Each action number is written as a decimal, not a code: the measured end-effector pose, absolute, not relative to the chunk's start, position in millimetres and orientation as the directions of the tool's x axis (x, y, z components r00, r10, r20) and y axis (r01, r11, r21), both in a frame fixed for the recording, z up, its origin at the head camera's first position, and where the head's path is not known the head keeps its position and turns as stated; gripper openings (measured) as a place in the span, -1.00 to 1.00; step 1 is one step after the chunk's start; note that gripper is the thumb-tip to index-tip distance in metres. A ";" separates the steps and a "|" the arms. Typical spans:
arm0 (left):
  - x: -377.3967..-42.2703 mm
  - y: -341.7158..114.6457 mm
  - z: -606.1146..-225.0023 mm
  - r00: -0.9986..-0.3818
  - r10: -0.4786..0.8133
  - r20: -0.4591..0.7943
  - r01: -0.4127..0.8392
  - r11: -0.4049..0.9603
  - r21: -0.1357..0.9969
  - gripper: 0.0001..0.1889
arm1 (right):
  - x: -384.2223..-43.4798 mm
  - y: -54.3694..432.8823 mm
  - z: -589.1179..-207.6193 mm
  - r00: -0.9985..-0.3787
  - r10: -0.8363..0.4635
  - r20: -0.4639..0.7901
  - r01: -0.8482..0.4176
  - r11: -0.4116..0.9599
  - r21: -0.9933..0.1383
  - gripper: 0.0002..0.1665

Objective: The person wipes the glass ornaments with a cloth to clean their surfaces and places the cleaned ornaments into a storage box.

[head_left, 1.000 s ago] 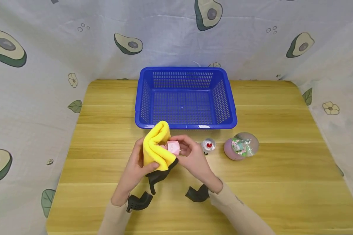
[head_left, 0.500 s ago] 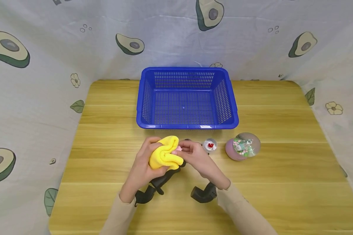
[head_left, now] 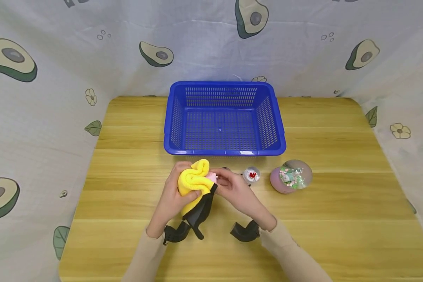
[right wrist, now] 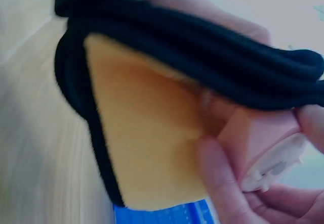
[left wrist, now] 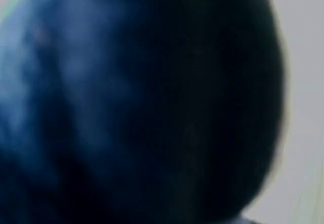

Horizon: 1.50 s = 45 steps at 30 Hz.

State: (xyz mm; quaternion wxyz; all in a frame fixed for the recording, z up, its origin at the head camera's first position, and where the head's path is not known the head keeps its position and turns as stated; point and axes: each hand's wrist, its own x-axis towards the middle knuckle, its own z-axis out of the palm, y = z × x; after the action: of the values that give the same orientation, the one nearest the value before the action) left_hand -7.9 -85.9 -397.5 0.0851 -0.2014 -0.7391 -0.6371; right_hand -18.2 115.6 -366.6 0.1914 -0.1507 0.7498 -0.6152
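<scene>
My left hand point(head_left: 174, 196) grips a folded yellow cloth point(head_left: 194, 180) with a black backing and edge, its thumb pressed on the front. A black loop hangs from the cloth's lower end. At the cloth's right side, my right hand point(head_left: 236, 190) pinches a small pink block-shaped piece point(head_left: 211, 177). In the right wrist view this faceted pink piece point(right wrist: 258, 138) has a whitish end, and the cloth point(right wrist: 147, 128) is wrapped beside it with its black edge across the top. Part of the piece is hidden in the cloth. The left wrist view is filled by a dark blur.
A blue plastic basket point(head_left: 225, 152) stands behind the hands on the wooden table point(head_left: 338, 219). Right of my right hand are a small round piece with a red cherry-like top point(head_left: 252, 174) and a snow globe point(head_left: 290, 176) with a pink base. A printed curtain point(head_left: 204, 35) hangs behind.
Both hands have shifted slightly right with the cloth. The cloth bunched over the pink piece, then tilted, so the black backing shows more and the piece's end shows again.
</scene>
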 end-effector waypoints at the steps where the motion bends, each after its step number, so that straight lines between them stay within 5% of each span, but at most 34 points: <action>1: -8.4 -86.0 -397.9 -0.911 0.188 0.368 0.389 0.086 0.917 -0.53 | -17.0 115.1 -367.5 -0.888 -0.454 -0.069 -0.029 0.205 -0.978 -0.52; 5: -9.4 -87.7 -399.3 -0.935 0.197 0.294 0.299 -0.003 0.954 -0.53 | -13.3 113.6 -372.1 -0.881 -0.456 0.128 -0.263 0.247 -0.933 -0.50; 12: -8.8 -90.9 -400.4 -0.961 0.209 0.181 0.173 -0.056 0.983 -0.54 | -13.4 113.0 -380.3 -0.724 -0.513 0.462 -0.659 0.315 -0.683 -0.30; 27: -7.9 -90.6 -398.3 -0.977 0.184 0.110 0.064 -0.236 0.970 -0.51 | -17.5 116.2 -379.3 -0.519 -0.579 0.629 -0.841 0.215 -0.496 -0.60; 36: -2.0 -90.3 -389.4 -0.946 0.239 0.217 0.203 -0.083 0.976 -0.42 | -23.1 118.4 -384.8 -0.560 -0.426 0.711 -0.808 0.088 -0.583 -0.57; 45: -2.6 -87.0 -386.4 -0.850 0.260 0.459 0.479 0.018 0.877 -0.39 | -20.3 124.8 -379.4 -0.772 -0.386 0.506 -0.540 -0.024 -0.842 -0.47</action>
State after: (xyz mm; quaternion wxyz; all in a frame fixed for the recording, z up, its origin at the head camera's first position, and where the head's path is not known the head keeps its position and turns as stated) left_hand -2.6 -87.0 -386.4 0.0843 -0.2609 -0.7086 -0.6501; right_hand -20.3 124.8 -379.4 -0.0607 -0.3324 0.6961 -0.6335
